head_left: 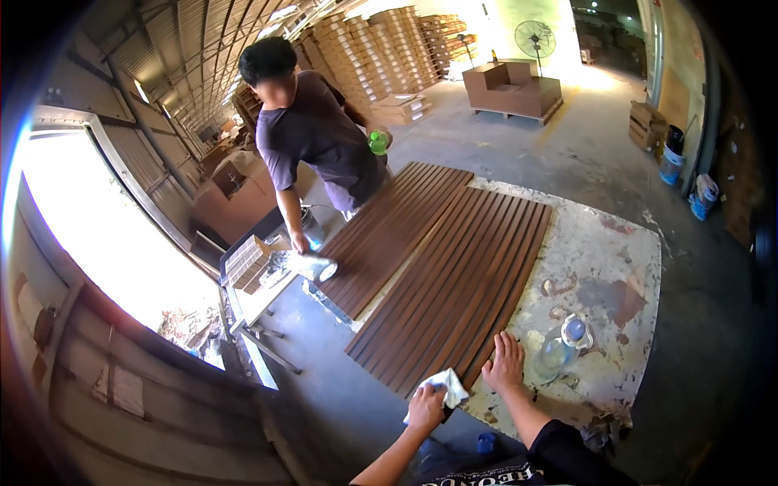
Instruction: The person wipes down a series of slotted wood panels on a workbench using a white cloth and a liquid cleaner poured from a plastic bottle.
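Note:
A dark brown slatted wood panel (462,283) lies on the table in front of me. At its near end my left hand (425,410) is closed on a white cloth (447,384), which touches the panel's corner. My right hand (504,363) rests with fingers stretched out on the panel's near right edge, holding nothing. Right of that hand, on the stained tabletop (600,243), is a clear bottle (554,356) with a blue cap. A second slatted panel (397,227) lies alongside, to the left of mine.
Across the table a co-worker (316,130) leans over the second panel, with a white cloth (312,266) in one hand and a green bottle (378,142) in the other. A side stand (267,296) holds stacked pieces. Beyond are a fan (535,39), a palletised carton (515,89) and buckets (671,166).

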Motion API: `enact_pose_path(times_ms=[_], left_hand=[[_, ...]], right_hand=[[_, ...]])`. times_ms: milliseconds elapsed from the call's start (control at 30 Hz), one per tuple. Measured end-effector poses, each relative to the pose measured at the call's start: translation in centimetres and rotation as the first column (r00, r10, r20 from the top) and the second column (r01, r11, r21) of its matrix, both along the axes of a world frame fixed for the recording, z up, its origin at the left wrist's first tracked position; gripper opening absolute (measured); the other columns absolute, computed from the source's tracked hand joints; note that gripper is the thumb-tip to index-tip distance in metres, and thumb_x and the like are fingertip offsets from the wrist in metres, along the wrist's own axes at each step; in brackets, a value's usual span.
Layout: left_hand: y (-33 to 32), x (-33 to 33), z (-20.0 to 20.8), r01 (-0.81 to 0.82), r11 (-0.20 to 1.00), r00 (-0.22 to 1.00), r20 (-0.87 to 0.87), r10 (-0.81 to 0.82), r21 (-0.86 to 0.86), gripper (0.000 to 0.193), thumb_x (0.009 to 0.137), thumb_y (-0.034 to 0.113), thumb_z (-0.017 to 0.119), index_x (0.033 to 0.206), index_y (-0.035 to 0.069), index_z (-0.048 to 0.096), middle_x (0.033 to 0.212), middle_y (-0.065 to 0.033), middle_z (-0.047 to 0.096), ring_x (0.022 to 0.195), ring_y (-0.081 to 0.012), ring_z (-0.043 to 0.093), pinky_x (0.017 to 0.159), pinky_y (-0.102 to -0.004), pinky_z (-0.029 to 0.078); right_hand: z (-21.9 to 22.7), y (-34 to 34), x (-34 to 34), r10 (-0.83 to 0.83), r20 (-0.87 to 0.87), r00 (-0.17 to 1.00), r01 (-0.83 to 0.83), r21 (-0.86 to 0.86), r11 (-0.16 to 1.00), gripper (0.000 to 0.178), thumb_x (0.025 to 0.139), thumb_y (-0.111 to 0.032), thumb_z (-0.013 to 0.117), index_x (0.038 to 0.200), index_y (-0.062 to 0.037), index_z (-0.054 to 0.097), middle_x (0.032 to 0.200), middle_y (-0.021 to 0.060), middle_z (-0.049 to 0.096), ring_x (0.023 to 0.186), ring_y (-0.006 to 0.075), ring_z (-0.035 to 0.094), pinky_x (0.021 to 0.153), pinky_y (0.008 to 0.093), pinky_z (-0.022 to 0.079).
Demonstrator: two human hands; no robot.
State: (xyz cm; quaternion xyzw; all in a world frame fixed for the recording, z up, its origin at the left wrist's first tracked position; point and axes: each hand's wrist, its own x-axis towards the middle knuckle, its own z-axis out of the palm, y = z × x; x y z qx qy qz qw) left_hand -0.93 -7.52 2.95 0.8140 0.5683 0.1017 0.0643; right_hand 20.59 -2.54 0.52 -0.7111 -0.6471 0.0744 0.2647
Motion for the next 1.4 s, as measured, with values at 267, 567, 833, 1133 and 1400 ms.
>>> enact_pose_path(times_ms=[267, 567, 833, 1133, 1400], left_hand=[[3.5, 2.9, -0.8, 0.017, 0.999, 0.998, 0.059, -0.019, 0.029, 0.036, 0.070, 0.010, 0.061, 0.106, 0.017, 0.064, 0.102, -0.0138, 0.054, 0.099, -0.0325, 0.055, 0.079, -0.0420, 0.050], [0.1, -0.9, 0.1, 0.026, 0.999, 0.998, 0.053, -0.024, -0.047, 0.043, 0.068, 0.010, 0.065, 0.110, 0.016, 0.060, 0.102, -0.0130, 0.052, 0.098, -0.0329, 0.054, 0.079, -0.0415, 0.050], [1.8, -1.3, -0.9, 0.133, 0.991, 0.981, 0.139, -0.133, 0.005, 0.036, 0.070, 0.011, 0.063, 0.106, 0.016, 0.064, 0.101, -0.0139, 0.054, 0.098, -0.0327, 0.055, 0.077, -0.0424, 0.051], [2.4, -1.8, -2.4, 0.236, 0.967, 0.902, 0.348, -0.254, 0.094, 0.052, 0.058, 0.016, 0.076, 0.110, 0.014, 0.065, 0.100, -0.0145, 0.056, 0.096, -0.0353, 0.054, 0.083, -0.0421, 0.047], [3.2, -2.5, -2.6, 0.237, 0.960, 0.910, 0.313, -0.273, 0.147, 0.052, 0.053, 0.004, 0.069, 0.105, 0.009, 0.066, 0.094, -0.0164, 0.053, 0.089, -0.0367, 0.051, 0.079, -0.0445, 0.044]], right_hand=[[-0.8, -0.1, 0.5, 0.012, 0.047, 0.999, -0.013, 0.021, 1.000, 0.067, 0.078, -0.020, 0.056, 0.139, -0.0031, 0.032, 0.144, 0.0161, 0.033, 0.137, 0.0329, 0.026, 0.112, 0.0492, 0.018], [-0.3, 0.0, -0.5, -0.016, 0.053, 0.998, 0.011, 0.098, 0.995, 0.067, 0.073, -0.020, 0.058, 0.135, -0.0027, 0.037, 0.140, 0.0165, 0.038, 0.134, 0.0332, 0.032, 0.111, 0.0484, 0.022], [-1.8, 0.4, -0.2, -0.015, 0.068, 0.998, 0.012, 0.053, 0.999, 0.068, 0.075, -0.020, 0.060, 0.137, -0.0044, 0.036, 0.139, 0.0170, 0.040, 0.133, 0.0329, 0.032, 0.112, 0.0480, 0.021], [-0.8, -1.4, -0.4, -0.050, 0.033, 0.998, 0.042, 0.202, 0.979, 0.053, 0.071, -0.010, 0.065, 0.121, -0.0046, 0.049, 0.116, 0.0171, 0.055, 0.112, 0.0357, 0.050, 0.095, 0.0469, 0.039], [-0.4, -5.3, -3.7, -0.105, 0.052, 0.993, 0.099, 0.110, 0.989, 0.057, 0.078, -0.015, 0.059, 0.133, -0.0089, 0.045, 0.136, 0.0128, 0.045, 0.132, 0.0306, 0.035, 0.109, 0.0466, 0.026]])
